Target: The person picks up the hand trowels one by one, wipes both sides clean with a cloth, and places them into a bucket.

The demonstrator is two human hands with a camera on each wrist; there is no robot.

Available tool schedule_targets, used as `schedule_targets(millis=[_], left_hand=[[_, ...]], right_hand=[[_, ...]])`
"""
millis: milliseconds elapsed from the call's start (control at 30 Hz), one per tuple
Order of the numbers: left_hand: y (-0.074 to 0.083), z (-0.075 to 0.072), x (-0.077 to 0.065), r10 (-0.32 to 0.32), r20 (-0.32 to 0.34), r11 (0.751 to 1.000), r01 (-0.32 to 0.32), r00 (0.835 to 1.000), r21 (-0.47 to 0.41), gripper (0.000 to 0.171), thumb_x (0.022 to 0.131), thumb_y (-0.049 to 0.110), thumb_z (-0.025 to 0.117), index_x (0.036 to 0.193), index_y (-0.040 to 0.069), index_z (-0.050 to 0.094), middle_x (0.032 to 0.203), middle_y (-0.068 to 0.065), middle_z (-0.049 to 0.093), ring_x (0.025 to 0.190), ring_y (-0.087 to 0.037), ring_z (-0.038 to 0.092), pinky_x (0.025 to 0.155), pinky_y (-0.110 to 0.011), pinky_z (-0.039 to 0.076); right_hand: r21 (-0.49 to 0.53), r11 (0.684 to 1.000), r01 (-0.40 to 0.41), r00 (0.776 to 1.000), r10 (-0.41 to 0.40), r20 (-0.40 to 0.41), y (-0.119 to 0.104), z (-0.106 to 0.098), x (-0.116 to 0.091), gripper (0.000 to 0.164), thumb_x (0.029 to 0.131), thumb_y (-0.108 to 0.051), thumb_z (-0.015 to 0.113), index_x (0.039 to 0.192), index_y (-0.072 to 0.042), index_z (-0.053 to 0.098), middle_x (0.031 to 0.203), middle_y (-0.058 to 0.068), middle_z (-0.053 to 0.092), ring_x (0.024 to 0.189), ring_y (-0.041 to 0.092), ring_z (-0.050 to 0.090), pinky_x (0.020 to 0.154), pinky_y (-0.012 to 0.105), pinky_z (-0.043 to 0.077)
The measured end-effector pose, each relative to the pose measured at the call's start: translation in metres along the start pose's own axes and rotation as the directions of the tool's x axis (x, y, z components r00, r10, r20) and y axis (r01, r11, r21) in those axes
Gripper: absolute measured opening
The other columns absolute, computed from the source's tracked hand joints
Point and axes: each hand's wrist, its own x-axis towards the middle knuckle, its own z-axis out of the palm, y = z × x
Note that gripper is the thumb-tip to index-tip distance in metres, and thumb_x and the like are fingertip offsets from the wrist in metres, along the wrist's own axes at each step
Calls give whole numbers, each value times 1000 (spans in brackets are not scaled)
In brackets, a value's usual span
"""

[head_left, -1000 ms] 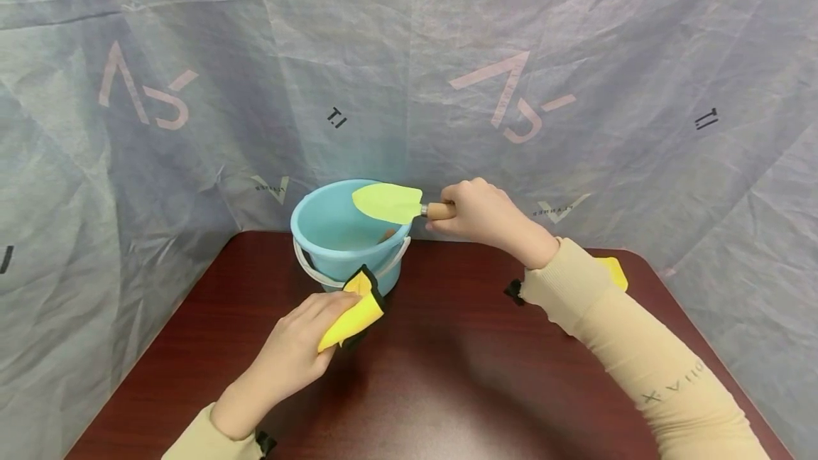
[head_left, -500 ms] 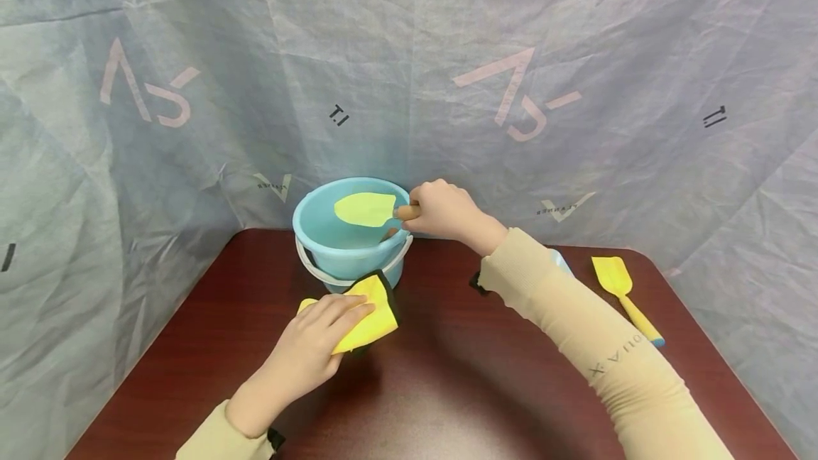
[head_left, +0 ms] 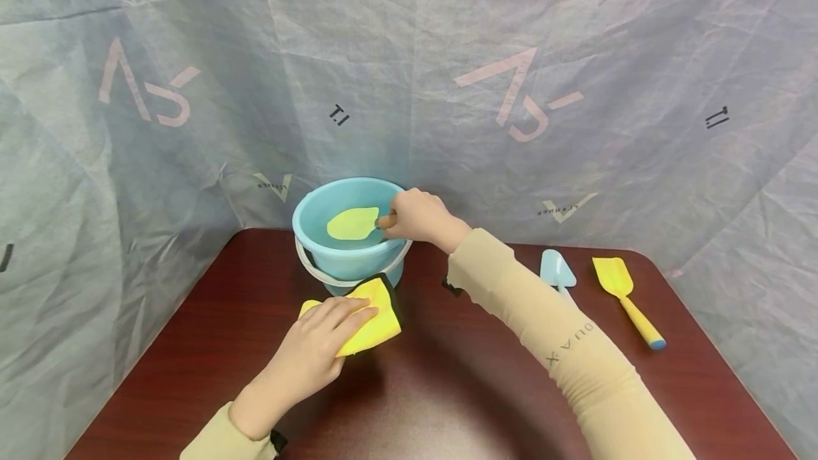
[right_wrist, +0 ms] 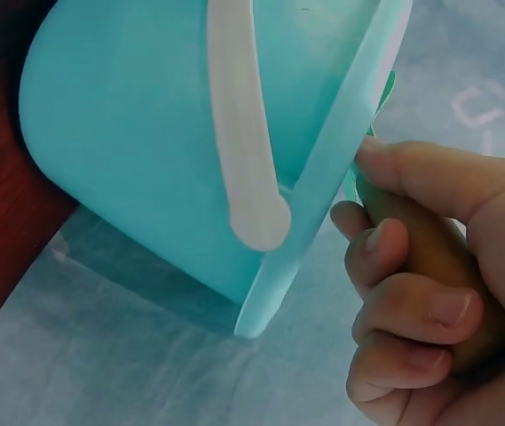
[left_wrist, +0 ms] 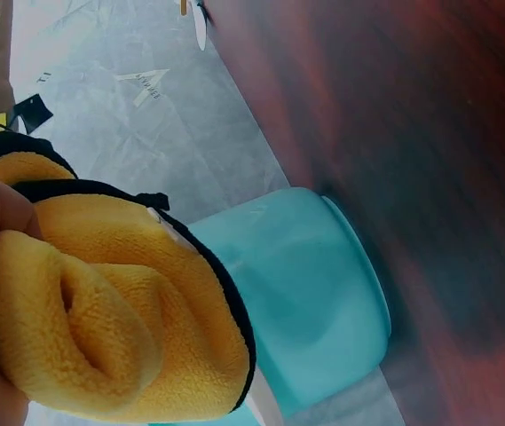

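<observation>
In the head view my right hand (head_left: pixel 422 218) grips the wooden handle of a trowel (head_left: pixel 353 223) at the right side of a light blue bucket (head_left: pixel 348 255). The trowel's yellow-green blade lies within the bucket's mouth. In the right wrist view my fingers curl round the wooden handle (right_wrist: pixel 430 257), beside the rim, and the bucket's side hides most of the blade. My left hand (head_left: pixel 313 336) holds a bunched yellow cloth (head_left: pixel 377 321) with black edging, in front of the bucket. Folds of the cloth (left_wrist: pixel 137 302) fill the left wrist view.
A small light blue shovel (head_left: pixel 557 268), partly hidden by my right sleeve, lies on the dark red-brown table (head_left: pixel 447 389). Farther right lies a yellow shovel (head_left: pixel 623 297) with a blue handle end. A grey printed sheet (head_left: pixel 409 77) hangs behind the table.
My right hand has moved left and down, bringing the trowel blade into the bucket's mouth. The cloth in my left hand has spread and shifted slightly right. My sleeve now uncovers both shovels.
</observation>
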Motion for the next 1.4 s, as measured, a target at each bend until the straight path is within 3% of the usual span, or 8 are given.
schedule_targets(millis=[433,567,667,800,1067,1200,1400], left_hand=[[2,0,-1,9,-10,1000,-9,1000,-11,70,55,-11,50,120,14,55,116,-3,56,102,-20,53,74,-38,49],[2,1,-1,12,-15,1000,-13,1000,-15,70,55,-11,51,120,14,55,116,-3,56,102,-20,53,75,-38,49],[2,2,-1,14,-10,1000,-14,1000,-19,70,55,-11,52,120,14,55,116,-3,56,102,-20,53,76,-38,48],[2,1,-1,14,-3,1000,-14,1000,-20,70,55,-11,53,121,14,54,116,-3,56,102,-20,53,77,-37,48],[2,2,-3,6,9,1000,-6,1000,-23,71,55,-11,52,121,14,54,117,-3,55,103,-19,53,77,-37,48],[2,3,-2,3,11,1000,-3,1000,-22,70,56,-10,52,121,15,54,117,-2,55,103,-19,53,76,-37,48],[3,5,-2,12,4,1000,-12,1000,-14,71,55,-11,49,121,14,54,116,-2,56,102,-19,53,74,-37,49]], right_hand=[[-82,996,20,998,-15,59,-17,10,22,39,78,-34,64,51,-16,43,48,-4,24,52,13,30,48,25,31],[-150,988,28,998,-19,66,-21,14,28,25,78,-36,64,68,-15,54,56,-2,43,60,14,42,55,29,38],[-200,978,54,996,-38,81,-26,19,32,23,77,-35,65,85,-14,59,73,1,57,69,15,52,62,30,42],[-269,958,95,991,-67,114,-31,25,36,25,78,-33,65,94,-14,60,84,2,59,72,16,55,64,31,45],[-382,913,143,985,-94,145,-36,31,40,10,85,-18,55,95,-16,59,87,2,59,72,15,50,65,31,45],[-385,911,145,983,-90,157,-35,30,40,13,88,-13,50,98,-16,58,89,2,58,74,16,50,66,31,44],[-321,936,147,984,-104,147,-30,27,39,6,80,-22,61,82,-17,59,79,-2,58,71,14,53,64,30,44]])
